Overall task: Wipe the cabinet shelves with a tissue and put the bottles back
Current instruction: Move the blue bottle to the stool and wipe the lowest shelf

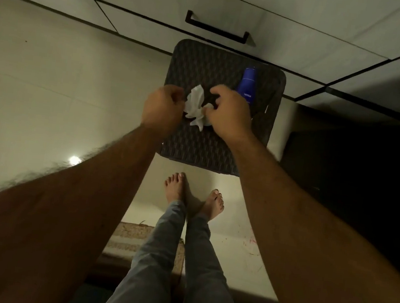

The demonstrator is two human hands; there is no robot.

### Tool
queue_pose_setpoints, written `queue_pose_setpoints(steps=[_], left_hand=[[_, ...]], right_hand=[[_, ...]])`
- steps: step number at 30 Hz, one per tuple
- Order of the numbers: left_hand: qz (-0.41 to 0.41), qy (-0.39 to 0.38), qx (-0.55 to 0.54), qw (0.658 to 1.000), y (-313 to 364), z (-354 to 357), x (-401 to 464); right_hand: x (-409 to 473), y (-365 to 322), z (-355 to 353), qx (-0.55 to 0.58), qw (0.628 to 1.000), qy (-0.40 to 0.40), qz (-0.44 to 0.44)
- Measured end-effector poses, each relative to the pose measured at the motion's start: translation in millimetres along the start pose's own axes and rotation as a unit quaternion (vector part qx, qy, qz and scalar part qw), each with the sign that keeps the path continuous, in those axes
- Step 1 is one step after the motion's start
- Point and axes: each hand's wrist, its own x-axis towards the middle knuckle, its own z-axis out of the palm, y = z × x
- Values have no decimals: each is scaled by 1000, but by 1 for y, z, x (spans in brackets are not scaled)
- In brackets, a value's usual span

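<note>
White tissue [197, 108] crumpled, held between both hands over dark woven stool [209, 152]. Left hand [162, 107] fingers curled, pinching tissue's left edge; right hand [226, 114] fingers curled, pinching its right end. Blue bottle [247, 85] lies on stool's far right, just beside right hand. Cabinet drawers [136, 7] beyond stool; shelves not in my view. My read of risks: thin tissue could tear if hands pull apart; right wrist could knock bottle, rolling it off stool.

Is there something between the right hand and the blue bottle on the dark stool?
Nothing visible. The right hand pinches the tissue with the left hand; the blue bottle lies beside it on the stool.
</note>
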Motion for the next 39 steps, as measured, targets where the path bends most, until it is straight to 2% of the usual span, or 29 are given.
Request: queue_pose_setpoints(steps=[4,10,15,19,26,33,39], left_hand=[[-13,-41,-2,999,-12,8,1],[-17,-72,-40,996,-14,14,0],[-1,-60,-60,996,2,1,-12],[30,-66,-108,992,38,-20,-34],[91,-85,-220,967,133,-48,-117],[132,-109,-256,952,224,-33,-221],[180,-152,-287,929,303,12,-334]], right_hand=[[6,-9,26,-85,996,-42,0],[11,-5,46,-58,998,-11,-14],[-3,-15,25,28,999,43,10],[-36,-30,-27,139,986,91,23],[-121,-47,-133,222,963,151,17],[-218,-7,-228,366,905,217,21],[-324,54,-317,397,876,275,1]])
